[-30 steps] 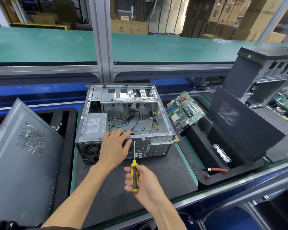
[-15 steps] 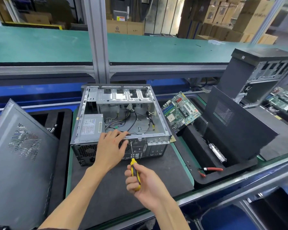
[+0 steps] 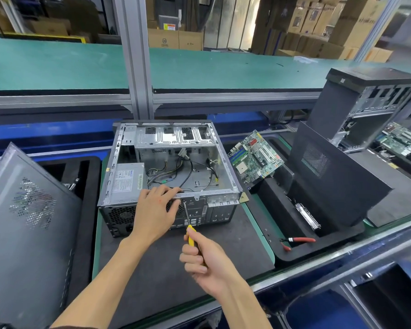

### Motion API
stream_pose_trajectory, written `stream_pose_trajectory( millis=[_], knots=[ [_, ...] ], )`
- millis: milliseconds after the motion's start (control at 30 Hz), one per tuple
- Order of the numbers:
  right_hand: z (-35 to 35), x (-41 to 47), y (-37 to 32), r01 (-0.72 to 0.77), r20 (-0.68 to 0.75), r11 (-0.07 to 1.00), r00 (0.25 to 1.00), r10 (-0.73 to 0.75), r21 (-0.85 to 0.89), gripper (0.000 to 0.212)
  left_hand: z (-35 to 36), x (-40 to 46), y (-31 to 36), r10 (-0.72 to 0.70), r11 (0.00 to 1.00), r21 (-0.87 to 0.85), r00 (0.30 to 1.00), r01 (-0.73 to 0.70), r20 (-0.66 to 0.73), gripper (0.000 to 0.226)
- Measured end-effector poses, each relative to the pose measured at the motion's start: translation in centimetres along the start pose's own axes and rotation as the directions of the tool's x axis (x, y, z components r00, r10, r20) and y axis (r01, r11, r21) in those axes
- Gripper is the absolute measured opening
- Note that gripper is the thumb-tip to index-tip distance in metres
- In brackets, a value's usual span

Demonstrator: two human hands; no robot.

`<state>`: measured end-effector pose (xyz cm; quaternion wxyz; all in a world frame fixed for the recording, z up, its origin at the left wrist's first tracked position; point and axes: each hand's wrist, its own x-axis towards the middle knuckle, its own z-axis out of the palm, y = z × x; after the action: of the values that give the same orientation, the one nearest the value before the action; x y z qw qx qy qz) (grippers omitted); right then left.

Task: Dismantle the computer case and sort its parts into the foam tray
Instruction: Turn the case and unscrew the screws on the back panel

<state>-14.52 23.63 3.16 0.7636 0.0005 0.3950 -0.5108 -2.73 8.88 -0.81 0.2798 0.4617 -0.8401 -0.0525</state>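
An open grey computer case (image 3: 226,162) lies on a dark mat at the centre, with a power supply (image 3: 126,179) and loose cables inside. My left hand (image 3: 156,210) rests on the case's near rear edge, fingers curled over the rim. My right hand (image 3: 205,260) grips a yellow-handled screwdriver (image 3: 189,230). Its tip sits at a screw on the rear panel just right of my left thumb. A black foam tray (image 3: 318,248) at the right holds a green motherboard (image 3: 255,157), a black side panel (image 3: 337,176) and a drive (image 3: 307,216).
Red-handled cutters (image 3: 297,240) lie in the tray's front slot. A grey perforated side panel (image 3: 26,219) leans in another black tray at the left. A second dismantled case (image 3: 365,103) and board (image 3: 401,138) stand at the far right. A metal post (image 3: 135,55) rises behind the case.
My right hand has drawn back toward me along the screwdriver handle while the tip stays at the rear panel. My left hand holds the same spot on the case rim.
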Motion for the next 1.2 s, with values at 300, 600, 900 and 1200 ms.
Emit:
stream_pose_trajectory(
  millis=[300, 600, 900, 1200],
  knots=[
    [0.5, -0.3, -0.3, -0.072, 0.032, 0.995, 0.997, 0.070, 0.071, 0.009, -0.1, 0.0, 0.1, -0.001, 1.000, 0.001, 1.000, 0.001, -0.006, 0.030],
    [1.1, -0.4, -0.2, -0.110, 0.119, 0.971, 0.989, 0.086, 0.213, 0.022, -0.3, 0.0, 0.3, -0.014, 1.000, -0.021, 1.000, 0.013, -0.020, 0.031],
    [-0.2, -0.7, -0.9, -0.113, 0.005, 0.983, 0.994, 0.114, 0.146, 0.024, -0.1, -0.2, 0.3, -0.013, 0.999, -0.031, 1.000, 0.012, -0.026, 0.030],
    [0.6, 0.0, -0.5, -0.105, 0.009, 0.990, 0.994, 0.104, 0.097, 0.013, -0.3, -0.2, 0.3, -0.014, 0.999, -0.037, 1.000, 0.013, -0.015, 0.026]
  ],
)
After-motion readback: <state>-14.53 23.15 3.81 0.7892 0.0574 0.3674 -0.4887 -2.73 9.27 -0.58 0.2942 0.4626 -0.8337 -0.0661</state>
